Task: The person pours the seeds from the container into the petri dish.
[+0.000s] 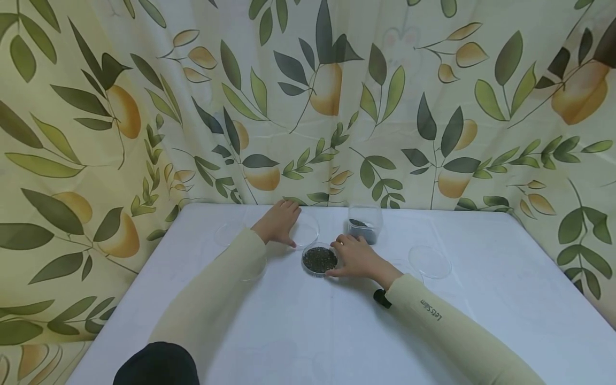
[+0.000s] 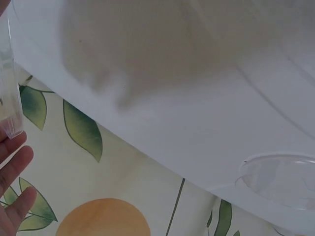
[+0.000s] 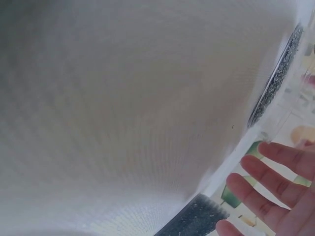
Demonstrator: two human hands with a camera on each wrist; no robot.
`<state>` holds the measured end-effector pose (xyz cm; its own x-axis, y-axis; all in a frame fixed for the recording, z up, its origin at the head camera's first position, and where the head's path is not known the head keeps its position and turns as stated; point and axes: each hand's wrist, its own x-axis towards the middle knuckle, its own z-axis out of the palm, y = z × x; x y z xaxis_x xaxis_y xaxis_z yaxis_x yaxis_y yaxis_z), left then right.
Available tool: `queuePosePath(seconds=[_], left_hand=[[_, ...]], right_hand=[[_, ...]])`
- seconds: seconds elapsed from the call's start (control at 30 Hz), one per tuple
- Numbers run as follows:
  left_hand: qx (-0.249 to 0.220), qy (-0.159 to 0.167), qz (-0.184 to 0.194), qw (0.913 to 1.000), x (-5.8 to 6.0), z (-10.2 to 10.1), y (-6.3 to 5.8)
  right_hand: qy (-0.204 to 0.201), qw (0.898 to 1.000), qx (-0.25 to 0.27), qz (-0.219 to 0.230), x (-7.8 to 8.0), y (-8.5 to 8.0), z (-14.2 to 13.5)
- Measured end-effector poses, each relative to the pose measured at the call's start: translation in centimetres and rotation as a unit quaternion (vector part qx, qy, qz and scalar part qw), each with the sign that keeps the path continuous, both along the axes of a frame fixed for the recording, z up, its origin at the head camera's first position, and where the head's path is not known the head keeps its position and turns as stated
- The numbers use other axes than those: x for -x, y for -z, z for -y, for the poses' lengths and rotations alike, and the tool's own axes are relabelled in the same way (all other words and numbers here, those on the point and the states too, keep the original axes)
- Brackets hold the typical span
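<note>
In the head view a clear round dish [image 1: 308, 227] stands at the right of my left hand [image 1: 278, 223], gripped at its edge between thumb and fingers. The left wrist view shows the fingers [image 2: 17, 164] against the rim of this clear plastic piece [image 2: 11, 93]. A petri dish filled with dark grains [image 1: 320, 259] lies just in front of it on the table. My right hand [image 1: 361, 258] is at that dish's right edge, thumb toward the near side. Its fingers [image 3: 280, 189] are straight and spread in the right wrist view.
Behind my right hand stands a clear square container [image 1: 364, 224] with dark material inside. Other clear round dishes lie at the right [image 1: 430, 262] and left [image 1: 230, 234] on the white table [image 1: 298, 331]. A leaf-patterned curtain [image 1: 308, 133] hangs along the back edge.
</note>
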<state>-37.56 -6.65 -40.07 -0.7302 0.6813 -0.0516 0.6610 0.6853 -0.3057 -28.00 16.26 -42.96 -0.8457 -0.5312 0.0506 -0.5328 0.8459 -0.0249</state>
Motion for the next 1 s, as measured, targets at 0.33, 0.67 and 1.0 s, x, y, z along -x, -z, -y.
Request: queuePosePath(seconds=[0.33,0.67,1.0], left_hand=[[-0.019,-0.011,-0.022,0.9995,-0.6,0.2,0.3],[-0.015,-0.029,-0.01,0.9994,-0.9,0.3,0.6],[-0.04,-0.004,-0.038,0.9985,-1.5,0.6,0.3]], right_hand=[[0.007,1.0,-0.002,0.002,0.0,0.1,0.0],[0.005,1.0,0.001,0.013,0.1,0.3,0.0],[0.002,1.0,-0.006,0.018,0.1,0.1,-0.1]])
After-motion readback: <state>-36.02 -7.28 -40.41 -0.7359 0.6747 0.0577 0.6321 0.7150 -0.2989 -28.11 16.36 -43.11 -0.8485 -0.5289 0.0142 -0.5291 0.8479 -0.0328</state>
